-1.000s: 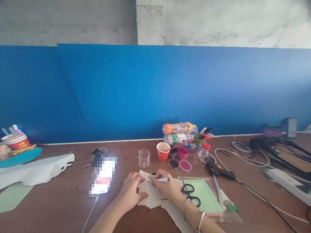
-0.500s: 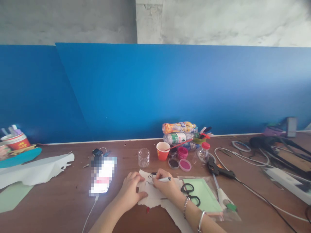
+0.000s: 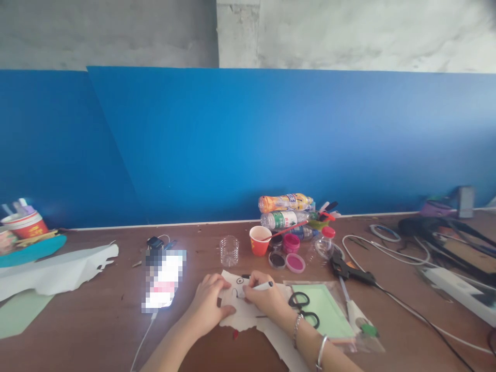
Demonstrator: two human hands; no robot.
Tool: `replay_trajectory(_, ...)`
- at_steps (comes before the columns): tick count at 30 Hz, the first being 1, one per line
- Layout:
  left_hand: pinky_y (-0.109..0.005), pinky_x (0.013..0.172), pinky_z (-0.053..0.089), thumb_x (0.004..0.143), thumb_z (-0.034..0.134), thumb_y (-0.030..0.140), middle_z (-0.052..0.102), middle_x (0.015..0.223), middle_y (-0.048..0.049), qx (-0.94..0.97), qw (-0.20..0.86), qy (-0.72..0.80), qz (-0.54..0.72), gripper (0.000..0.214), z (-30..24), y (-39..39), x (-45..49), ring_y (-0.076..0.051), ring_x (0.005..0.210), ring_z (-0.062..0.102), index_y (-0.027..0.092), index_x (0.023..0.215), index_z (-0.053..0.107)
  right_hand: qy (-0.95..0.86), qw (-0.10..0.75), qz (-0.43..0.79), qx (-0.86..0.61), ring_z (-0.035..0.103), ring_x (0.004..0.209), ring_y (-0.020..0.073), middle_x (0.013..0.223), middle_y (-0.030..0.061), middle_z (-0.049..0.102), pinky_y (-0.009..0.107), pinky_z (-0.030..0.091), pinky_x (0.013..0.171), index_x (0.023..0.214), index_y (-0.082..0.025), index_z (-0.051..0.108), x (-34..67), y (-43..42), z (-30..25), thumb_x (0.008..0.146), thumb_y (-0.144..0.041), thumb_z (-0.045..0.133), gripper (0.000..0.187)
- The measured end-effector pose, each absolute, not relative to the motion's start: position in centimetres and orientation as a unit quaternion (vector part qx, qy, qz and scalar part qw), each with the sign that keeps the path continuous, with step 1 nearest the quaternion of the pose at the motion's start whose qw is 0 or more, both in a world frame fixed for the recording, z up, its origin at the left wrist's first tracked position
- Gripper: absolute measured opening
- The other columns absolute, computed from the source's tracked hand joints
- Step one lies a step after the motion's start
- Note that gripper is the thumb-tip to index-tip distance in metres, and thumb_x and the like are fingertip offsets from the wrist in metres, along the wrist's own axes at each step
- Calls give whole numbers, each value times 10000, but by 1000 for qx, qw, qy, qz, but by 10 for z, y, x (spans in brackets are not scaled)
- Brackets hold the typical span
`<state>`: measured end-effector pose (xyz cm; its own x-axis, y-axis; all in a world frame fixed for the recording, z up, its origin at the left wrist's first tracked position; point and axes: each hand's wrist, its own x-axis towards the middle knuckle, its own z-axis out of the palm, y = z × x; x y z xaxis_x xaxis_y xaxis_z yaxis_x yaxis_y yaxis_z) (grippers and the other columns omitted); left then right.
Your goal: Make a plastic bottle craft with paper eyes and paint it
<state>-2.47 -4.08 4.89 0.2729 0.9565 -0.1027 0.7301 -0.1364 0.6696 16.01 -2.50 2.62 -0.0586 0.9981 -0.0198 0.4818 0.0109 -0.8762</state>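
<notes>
Paper: a white, ragged-edged sheet of paper (image 3: 246, 312) lies flat on the brown wooden table (image 3: 96, 336), under both hands; it bears a small dark circle with a dot in it and, nearer the person, a curved line.
Marker: a slim white marker pen with a dark end (image 3: 264, 286) slants low over the sheet, its tip end close to the curved line; whether the tip touches is too small to tell.
Right hand: the right hand (image 3: 268, 295) is closed around the marker in a writing grip, over the sheet's right part.
Left hand: the left hand (image 3: 214, 299) rests on the sheet's left edge, fingers bent, thumb spread apart, pressing rather than gripping.
Hidden: the right hand and forearm cover part of the sheet; a dark object (image 3: 245, 277) at its far edge is partly covered; the picture's lower border cuts both forearms.
Right of sheet: black-handled scissors (image 3: 306, 313), blades hard to make out, beside a pale green sheet in clear plastic (image 3: 329, 307).
Beyond sheet: a clear ribbed plastic cup (image 3: 229, 252) and a red paper cup (image 3: 259, 245).
Left of sheet: a lit phone (image 3: 165, 284), its screen pixelated.
</notes>
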Motion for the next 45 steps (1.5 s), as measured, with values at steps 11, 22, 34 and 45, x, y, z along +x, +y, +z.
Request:
replay_trajectory(11,-366,933,403,649,688,342,532,1127,-77,732,319,573,181,424,47,-40,-25,-275,1092,484,216,1046,608,-617,350,411,-573,508,520,121,540,-31,606,209,364,475,554,-217,456,159,-27,27,634,-187,547,124)
replay_trajectory(22,-359,919,416,648,687,347,540,1139,-78,732,317,576,178,443,44,-39,-26,-272,1090,487,217,1064,607,-606,347,427,-575,537,560,129,572,-23,634,210,362,494,572,-211,487,156,-28,31,641,-206,568,106)
replay_trajectory(34,-341,898,422,648,692,355,532,1123,-76,736,316,569,188,445,35,-37,-28,-263,1077,486,214,1061,604,-608,364,427,-561,565,614,141,607,-12,653,221,393,545,586,-205,512,156,-28,34,657,-201,584,101)
replay_trajectory(45,-358,931,401,651,691,369,525,1135,-79,734,321,569,188,465,39,-38,-27,-273,1093,478,205,1077,604,-611,376,417,-557,560,639,148,618,-14,633,234,399,581,603,-204,501,157,-26,29,676,-225,585,114)
